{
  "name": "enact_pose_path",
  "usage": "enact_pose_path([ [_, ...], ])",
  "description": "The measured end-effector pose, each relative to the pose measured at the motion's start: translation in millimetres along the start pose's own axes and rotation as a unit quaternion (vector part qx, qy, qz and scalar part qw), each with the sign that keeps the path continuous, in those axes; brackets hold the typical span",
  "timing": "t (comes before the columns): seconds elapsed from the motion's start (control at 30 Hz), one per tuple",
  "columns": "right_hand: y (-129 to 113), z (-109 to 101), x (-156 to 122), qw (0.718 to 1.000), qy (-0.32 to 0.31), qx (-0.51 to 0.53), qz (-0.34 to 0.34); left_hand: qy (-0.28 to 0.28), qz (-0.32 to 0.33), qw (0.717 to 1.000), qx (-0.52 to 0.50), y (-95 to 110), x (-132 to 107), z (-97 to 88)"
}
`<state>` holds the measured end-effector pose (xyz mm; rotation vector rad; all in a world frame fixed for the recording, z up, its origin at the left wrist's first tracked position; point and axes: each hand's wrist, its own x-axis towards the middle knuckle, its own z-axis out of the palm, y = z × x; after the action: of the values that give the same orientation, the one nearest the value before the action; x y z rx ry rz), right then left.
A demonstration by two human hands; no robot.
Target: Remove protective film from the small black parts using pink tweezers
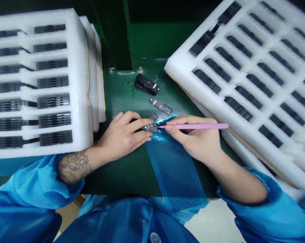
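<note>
Left hand [124, 135], palm down, holds black plastic part [149, 128] between slightly parted fingers. Right hand [196, 137] pinches pink pointed tool [203, 126].

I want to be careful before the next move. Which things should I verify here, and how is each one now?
1. Right hand holds the pink tool: ok.
2. Left hand has its fingertips at the black part: ok.
3. Tool tip is actually touching that part: cannot tell; it is too small to see.
4. Blue sheet lies wholly on the green table: not ok; its near end extends past the edge.
5. Stack of black parts is apart from both hands: ok; it sits beyond them.
</note>
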<state>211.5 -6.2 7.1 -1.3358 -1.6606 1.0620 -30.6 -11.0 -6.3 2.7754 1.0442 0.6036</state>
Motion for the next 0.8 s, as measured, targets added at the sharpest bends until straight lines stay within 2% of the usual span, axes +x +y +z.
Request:
enact_pose_path([
  [0.43, -5.3, 1.3, 1.2, 0.999, 0.013, -0.012, 0.033, -0.006, 0.011, 1.0, 0.021, 0.9, 1.5, -1.9],
  [0.8, -5.8, 1.6, 1.4, 1.0, 0.007, -0.008, 0.024, -0.02, 0.009, 0.998, 0.052, 1.7, -1.0, 0.4],
])
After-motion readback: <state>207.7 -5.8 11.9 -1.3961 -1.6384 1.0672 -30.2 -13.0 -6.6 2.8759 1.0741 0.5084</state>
